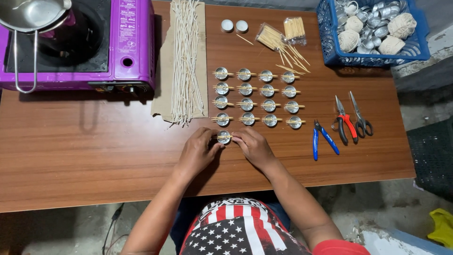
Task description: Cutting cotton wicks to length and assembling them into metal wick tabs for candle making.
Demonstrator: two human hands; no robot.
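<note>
Tealight cup [223, 137] sat on the wooden surface [94, 156] right below the grid of finished cups [257, 97], starting a new row, so I guess that spot kept the lineup tidy. My left hand [198, 151] and right hand [253, 145] both had their fingers narrowed onto it from either side, pinching the little sticks [224, 137] laid across the rim, probably to keep the wick centred. Blue cutters [323, 139] and scissors [361, 115] lay off to the right, untouched.

left hand [199, 150] and right hand [254, 145] close together, palms down, fingertips pinched inward, forearms angled in
</note>
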